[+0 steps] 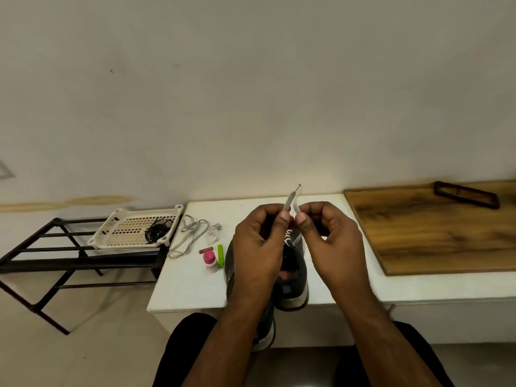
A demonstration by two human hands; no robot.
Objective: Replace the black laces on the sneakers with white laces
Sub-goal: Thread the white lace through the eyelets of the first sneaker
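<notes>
Two dark sneakers stand on the white table [190,286], toes pointing away from me. The right sneaker [293,277] shows white lacing near its toe. My arm hides most of the left sneaker [266,325]. Above the shoes, my left hand [258,244] and my right hand [326,236] each pinch an end of the white lace [291,198], tips held upright side by side. A loose white lace [190,236] lies on the table to the left. Black laces [156,231] are bundled in a cream basket [122,233].
The basket sits on a black metal rack [55,261] left of the table. A pink-capped bottle [210,262], a green clip [220,255] and a small red tube [206,250] lie beside the sneakers. A wooden board [435,233] with a dark frame [466,194] lies at right.
</notes>
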